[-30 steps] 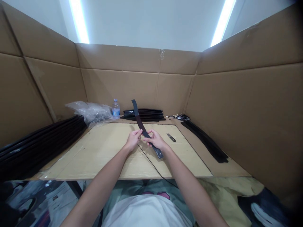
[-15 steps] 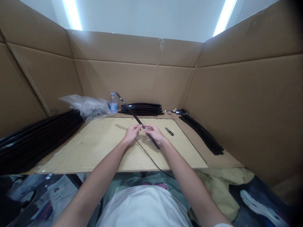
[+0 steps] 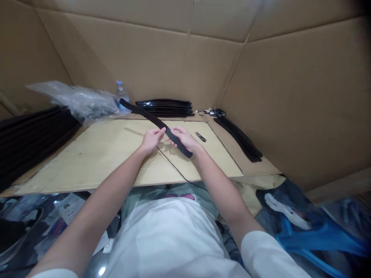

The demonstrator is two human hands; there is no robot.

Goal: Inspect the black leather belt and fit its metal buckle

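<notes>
A long flat black strip (image 3: 145,113) is held slantwise above the pale board, its far end up to the left in front of the bottle. My left hand (image 3: 152,141) pinches it near the middle between thumb and fingers. Nearer its lower end, my right hand (image 3: 184,139) is closed around the strip, with some fingertips showing below it. From beneath my left hand a thin black cord (image 3: 176,170) runs down over the board's front edge toward my lap. Small dark thread snips (image 3: 200,136) lie on the board to the right of my right hand.
Black strips are piled at the left (image 3: 34,135), stacked at the back (image 3: 164,108) and laid along the right (image 3: 239,139). A clear plastic bag (image 3: 84,101) and water bottle (image 3: 122,92) stand back left. Cardboard walls (image 3: 139,50) enclose the table.
The strip has been rolled so its broad face shows instead of its narrow edge. Both hands keep their places on it. My view has tipped downward and shifted to the right.
</notes>
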